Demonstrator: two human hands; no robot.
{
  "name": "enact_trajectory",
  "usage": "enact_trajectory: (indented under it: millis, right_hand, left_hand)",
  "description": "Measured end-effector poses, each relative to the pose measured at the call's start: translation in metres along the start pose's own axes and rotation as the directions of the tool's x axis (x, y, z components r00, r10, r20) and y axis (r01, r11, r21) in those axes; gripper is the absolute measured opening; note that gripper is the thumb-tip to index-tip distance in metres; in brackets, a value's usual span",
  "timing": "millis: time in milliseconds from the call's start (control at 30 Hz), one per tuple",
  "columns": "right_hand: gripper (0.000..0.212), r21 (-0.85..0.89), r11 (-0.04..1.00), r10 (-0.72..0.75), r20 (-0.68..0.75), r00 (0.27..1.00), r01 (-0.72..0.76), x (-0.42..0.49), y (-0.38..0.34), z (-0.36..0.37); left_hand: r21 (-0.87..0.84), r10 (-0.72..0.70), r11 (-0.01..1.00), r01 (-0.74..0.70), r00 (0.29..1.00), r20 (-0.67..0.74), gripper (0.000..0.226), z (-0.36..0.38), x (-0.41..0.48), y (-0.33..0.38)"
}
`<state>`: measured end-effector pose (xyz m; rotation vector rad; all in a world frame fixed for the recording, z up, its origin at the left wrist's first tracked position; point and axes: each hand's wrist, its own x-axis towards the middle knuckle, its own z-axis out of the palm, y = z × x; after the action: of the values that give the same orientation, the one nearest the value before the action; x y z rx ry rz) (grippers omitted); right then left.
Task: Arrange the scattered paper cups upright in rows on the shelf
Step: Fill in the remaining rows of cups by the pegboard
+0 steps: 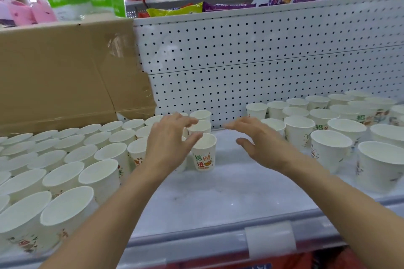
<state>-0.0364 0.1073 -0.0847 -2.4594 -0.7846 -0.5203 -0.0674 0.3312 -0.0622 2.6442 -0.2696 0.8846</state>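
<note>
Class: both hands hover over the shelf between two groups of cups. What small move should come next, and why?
Probably reach the right hand to the nearest loose cup just right of it and bring it beside the printed cup by the left hand. Both hands look empty, the left rows are tight, and the right group stands unevenly.

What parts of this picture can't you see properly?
- Head view: left hand covers some cups in the left rows; touching or not is unclear.
- Head view: the frame's left edge cuts off the outer cups.
- Head view: snack bags, print too blurred to read.
- Head view: cardboard box, its own wall hides the inside.
</note>
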Motion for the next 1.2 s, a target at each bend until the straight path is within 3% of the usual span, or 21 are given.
enact_trajectory:
  millis: [67,133,200,267,333,467,567,667,800,900,1067,1200]
  right_hand:
    - [0.031,-0.163,0.982,0.056,-0.206,0.977,-0.090,-0.004,0.018,-0.023]
    - [0.026,-0.418,0.859,0.186,-0.283,0.941,-0.295,-0.006,0.039,-0.049]
    - [0.025,-0.639,0.663,0.343,-0.202,0.917,-0.389,-0.006,0.055,-0.064]
    - [0.022,-0.715,0.592,0.443,-0.096,0.891,-0.372,-0.005,0.065,-0.068]
    - [0.019,-0.691,0.625,0.470,-0.039,0.882,-0.363,-0.003,0.067,-0.065]
    - [0.016,-0.609,0.702,0.426,-0.057,0.903,-0.370,-0.005,0.066,-0.061]
    - [0.015,-0.476,0.809,0.308,-0.155,0.938,-0.345,-0.018,0.058,-0.067]
    - [0.010,-0.259,0.946,0.134,-0.227,0.965,-0.193,-0.036,0.027,-0.069]
    - [0.007,-0.072,0.997,0.016,-0.058,0.998,-0.021,-0.047,-0.031,-0.047]
    - [0.010,-0.068,0.993,-0.090,0.029,0.996,0.091,-0.041,-0.070,-0.017]
    - [0.017,-0.092,0.980,-0.167,0.075,0.983,0.174,-0.032,-0.105,0.020]
    - [0.037,0.087,0.986,-0.148,0.041,0.988,0.144,-0.031,-0.092,0.002]
  left_hand:
    - [-0.100,0.089,0.991,-0.089,0.996,-0.001,0.029,0.013,0.011,0.027]
    - [-0.147,0.175,0.975,-0.164,0.982,0.068,0.031,0.034,0.026,0.062]
    - [-0.123,0.247,0.966,-0.228,0.953,0.178,0.036,0.058,0.040,0.093]
    - [-0.029,0.266,0.962,-0.271,0.910,0.319,0.039,0.080,0.052,0.111]
    - [0.064,0.233,0.958,-0.278,0.891,0.389,0.036,0.093,0.057,0.119]
    - [0.075,0.241,0.959,-0.272,0.928,0.284,0.022,0.089,0.052,0.120]
    - [0.011,0.256,0.965,-0.261,0.953,0.161,0.020,0.060,0.029,0.113]
    - [-0.079,0.242,0.968,-0.238,0.970,0.040,0.013,0.014,-0.010,0.091]
    - [0.057,0.203,0.974,-0.217,0.960,0.194,0.008,-0.049,-0.054,0.032]
    - [0.176,0.109,0.970,-0.170,0.943,0.314,0.009,-0.080,-0.068,-0.008]
    - [0.282,0.043,0.944,-0.172,0.910,0.411,0.013,-0.088,-0.074,-0.043]
    - [0.285,0.034,0.942,-0.174,0.899,0.436,0.038,-0.096,-0.078,-0.050]
